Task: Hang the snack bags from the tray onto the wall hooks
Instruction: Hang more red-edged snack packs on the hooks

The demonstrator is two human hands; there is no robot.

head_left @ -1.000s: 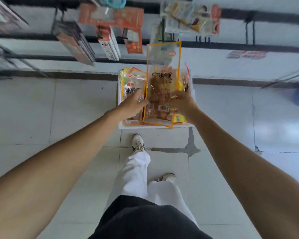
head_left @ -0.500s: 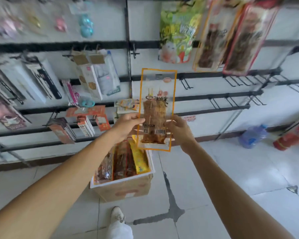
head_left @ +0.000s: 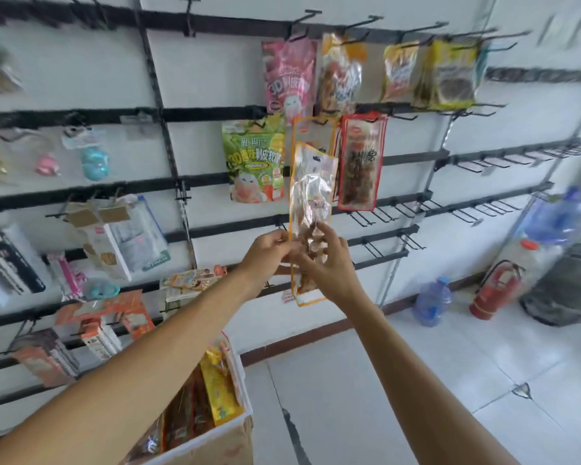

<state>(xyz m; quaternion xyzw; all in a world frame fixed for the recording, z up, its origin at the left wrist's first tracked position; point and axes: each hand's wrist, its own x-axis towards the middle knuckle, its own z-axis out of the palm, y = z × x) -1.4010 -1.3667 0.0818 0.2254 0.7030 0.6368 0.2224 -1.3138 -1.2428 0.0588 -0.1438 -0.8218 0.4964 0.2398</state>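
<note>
A white wall (head_left: pixel 215 78) crossed by black rails (head_left: pixel 81 115) is seen ahead, with pale floor (head_left: pixel 366 380) below it. At the bottom edge, a white-rimmed tray (head_left: pixel 215 432) is set on a cardboard box (head_left: pixel 235 444), and snack bags (head_left: pixel 217 380) are stacked upright in it. On the upper rails, a pink bag (head_left: pixel 289 78), a green bag (head_left: pixel 254 162), a red-edged bag (head_left: pixel 361 162) and yellow bags (head_left: pixel 450 75) are hung from hooks (head_left: pixel 383 209). A water bottle (head_left: pixel 431 302) and an extinguisher (head_left: pixel 493 290) are stood by the wall at the right.

A clear, orange-edged bag (head_left: pixel 311 196) is held upright before the wall, between the green bag and the red-edged one, well above the tray. Its top overlaps another orange-edged bag (head_left: pixel 312 129) already hung there; whether a hook is touched cannot be told. Its lower half is pinched from both sides. The left hand (head_left: pixel 269 250) is curled on its left edge. The right hand (head_left: pixel 329 263) is closed on its front and right edge, with fingertips (head_left: pixel 317 229) raised on the film.
</note>
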